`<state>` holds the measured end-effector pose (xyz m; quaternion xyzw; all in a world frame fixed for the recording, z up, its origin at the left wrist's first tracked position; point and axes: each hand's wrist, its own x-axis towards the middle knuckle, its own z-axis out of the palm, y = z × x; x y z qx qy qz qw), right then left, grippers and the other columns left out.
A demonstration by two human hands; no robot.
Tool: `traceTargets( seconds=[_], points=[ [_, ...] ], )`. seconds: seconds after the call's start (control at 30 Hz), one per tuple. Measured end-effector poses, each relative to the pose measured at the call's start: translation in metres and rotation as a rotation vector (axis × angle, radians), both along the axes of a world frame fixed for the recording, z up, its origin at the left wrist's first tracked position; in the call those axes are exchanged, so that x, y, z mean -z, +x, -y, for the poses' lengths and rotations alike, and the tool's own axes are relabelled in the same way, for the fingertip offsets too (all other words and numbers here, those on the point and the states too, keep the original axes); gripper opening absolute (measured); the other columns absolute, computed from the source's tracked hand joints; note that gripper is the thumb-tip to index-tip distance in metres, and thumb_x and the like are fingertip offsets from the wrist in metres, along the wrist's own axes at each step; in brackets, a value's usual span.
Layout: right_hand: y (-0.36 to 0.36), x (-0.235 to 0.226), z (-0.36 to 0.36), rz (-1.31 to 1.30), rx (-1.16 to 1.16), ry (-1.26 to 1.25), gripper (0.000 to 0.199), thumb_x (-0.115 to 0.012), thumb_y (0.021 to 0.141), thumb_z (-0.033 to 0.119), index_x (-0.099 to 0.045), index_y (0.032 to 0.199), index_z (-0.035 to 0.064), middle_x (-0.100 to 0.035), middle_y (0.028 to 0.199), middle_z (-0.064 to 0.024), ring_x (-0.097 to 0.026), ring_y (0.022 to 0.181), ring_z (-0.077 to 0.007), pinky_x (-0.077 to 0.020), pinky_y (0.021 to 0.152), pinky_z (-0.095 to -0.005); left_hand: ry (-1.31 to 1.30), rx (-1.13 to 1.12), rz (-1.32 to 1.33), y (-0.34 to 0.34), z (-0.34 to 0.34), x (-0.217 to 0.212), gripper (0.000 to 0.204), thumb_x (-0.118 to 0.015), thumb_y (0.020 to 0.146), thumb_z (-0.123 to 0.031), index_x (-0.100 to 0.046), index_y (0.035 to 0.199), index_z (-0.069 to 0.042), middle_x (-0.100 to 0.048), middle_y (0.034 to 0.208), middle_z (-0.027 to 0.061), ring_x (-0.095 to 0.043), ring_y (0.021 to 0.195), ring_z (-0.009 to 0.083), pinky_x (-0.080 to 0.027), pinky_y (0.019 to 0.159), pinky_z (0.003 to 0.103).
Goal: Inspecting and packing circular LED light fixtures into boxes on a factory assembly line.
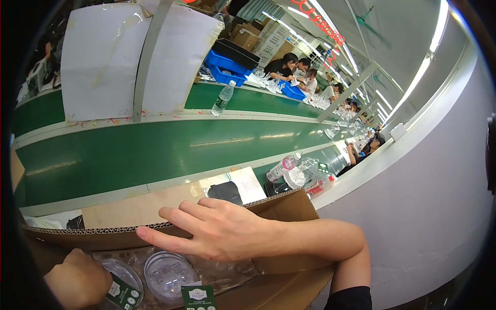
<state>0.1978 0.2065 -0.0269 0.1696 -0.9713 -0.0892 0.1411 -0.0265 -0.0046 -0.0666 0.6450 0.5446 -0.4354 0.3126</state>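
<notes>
"Left hand [82,279], where is it exactly?"

"It is inside the cardboard box [289,287], at the left side. Just to its right lies a clear round plastic container [124,267], and in this view the hand reaches to the container's left edge."

"Do its fingers pinch this container?"

"That one cannot tell. The hand looks bent, with knuckles up, but its fingertips are hidden."

"And the right hand [209,230]?"

"It is spread, back of the hand upward, over the far part of the box. Its index finger points out to the left, across the far rim in the view. No thing shows between the fingers."

"Which hand is nearer to the containers?"

"For the first one, clearly the left hand. A second clear round container [169,276] lies between the two hands; from the right hand it is to the left and toward the person. How far below that hand it sits, the view does not say."

"Have they a long axis?"

"None that one can see; both look round from above. Their green cards are easier to read for direction: one green card [124,294] lies tilted over the near part of the first container, and another green card [198,299] is at the near right of the second."

"What is around them?"

"Crumpled clear plastic film [227,274] lies to their right, inside the box."
</notes>
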Motion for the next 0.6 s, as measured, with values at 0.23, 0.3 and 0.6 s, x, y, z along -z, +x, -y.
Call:
traceTargets(
  seconds=[0.23,0.3,0.6],
  points=[
    [0.0,0.001,0.0,-0.007,-0.001,0.003,0.076,-0.058,0.084,0.017,-0.041,0.159,0.0123,-0.06,0.113,-0.0112,-0.061,0.08,-0.0177,-0.0523,0.068,-0.0282,0.027,0.013,0.011,0.002,-0.004,-0.003,0.029,-0.06,0.094,-0.021,-0.078,0.113,-0.011,-0.077,0.118,0.0104,-0.074,0.109,0.0256,-0.058,0.089,0.041],
    [0.0,0.002,-0.001,-0.02,-0.01,-0.01,0.076,-0.058,0.084,0.017,-0.041,0.159,0.0124,-0.06,0.113,-0.0111,-0.061,0.079,-0.0176,-0.0523,0.068,-0.0282,0.035,0.015,0.014,0.004,-0.004,-0.005,0.028,-0.06,0.094,-0.021,-0.078,0.113,-0.011,-0.077,0.118,0.0106,-0.074,0.109,0.0258,-0.058,0.088,0.041],
    [0.0,-0.001,-0.001,-0.001,0.004,0.004,0.077,-0.058,0.084,0.016,-0.04,0.159,0.0126,-0.06,0.114,-0.0115,-0.061,0.079,-0.0179,-0.0524,0.068,-0.0285,0.068,0.03,0.022,0.013,-0.005,-0.016,0.026,-0.062,0.093,-0.018,-0.079,0.111,-0.009,-0.077,0.116,0.0115,-0.075,0.108,0.0265,-0.058,0.087,0.04]
  ],
)
